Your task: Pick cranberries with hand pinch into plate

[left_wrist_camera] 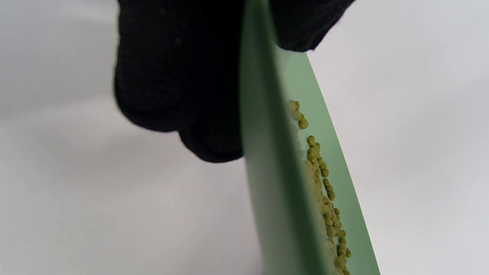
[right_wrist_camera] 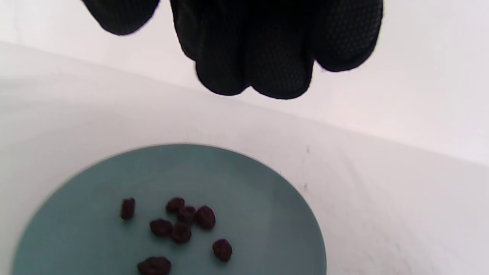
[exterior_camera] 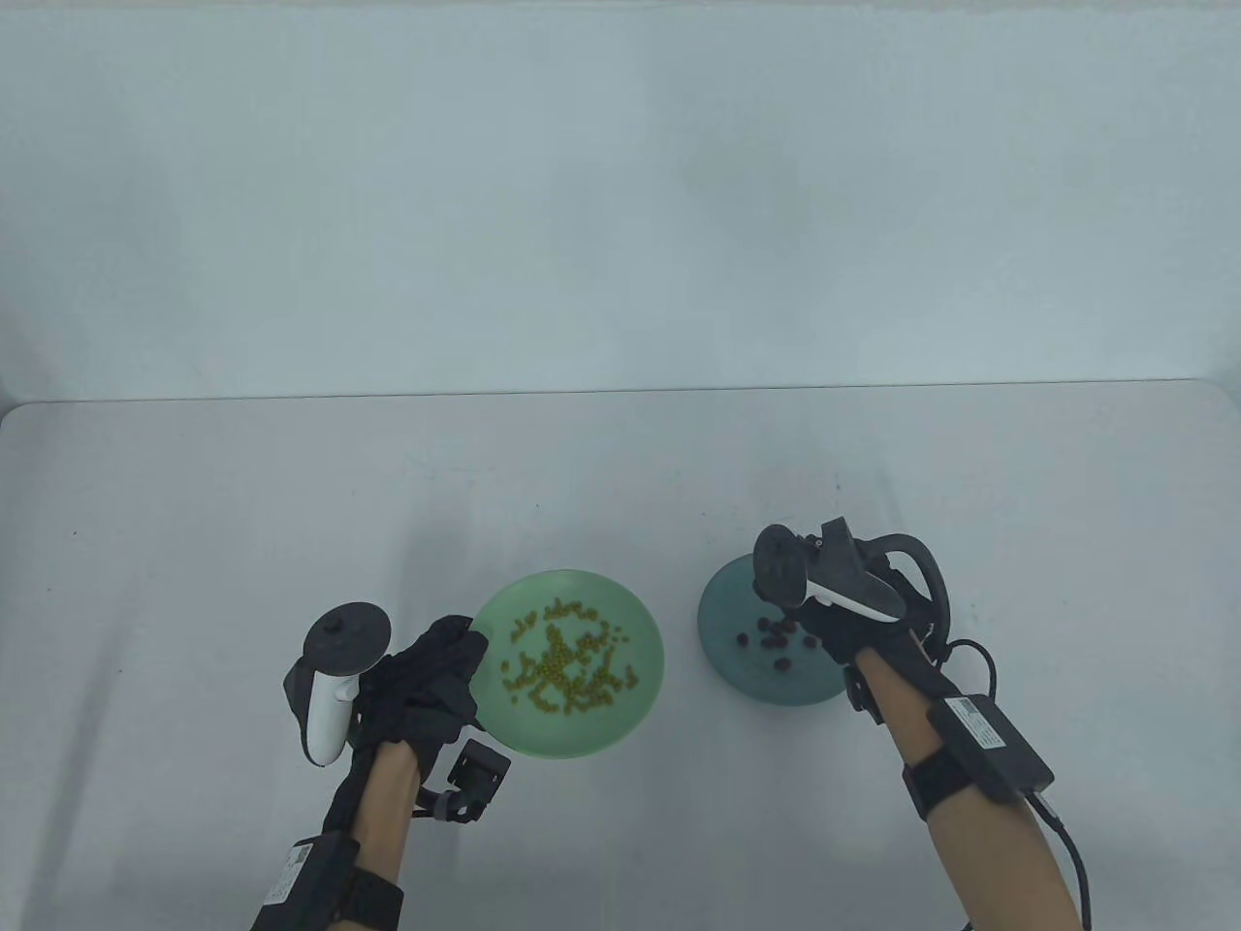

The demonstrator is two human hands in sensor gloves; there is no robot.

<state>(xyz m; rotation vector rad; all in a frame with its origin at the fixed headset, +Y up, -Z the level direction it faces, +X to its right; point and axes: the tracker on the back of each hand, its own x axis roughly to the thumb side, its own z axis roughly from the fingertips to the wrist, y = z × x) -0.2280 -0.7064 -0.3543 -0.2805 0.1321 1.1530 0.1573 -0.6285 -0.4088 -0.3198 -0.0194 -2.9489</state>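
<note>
My left hand grips the round green plate's 9 o'clock rim; right hand hovers over the blue-grey plate, hiding some dark cranberries, fingers bunched — can't tell if pinching.

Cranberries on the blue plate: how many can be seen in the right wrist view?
8 cranberries on the blue plate: one apart at left, five clustered in the middle, one lower right, one at the bottom edge. More may lie beyond the frame.
</note>
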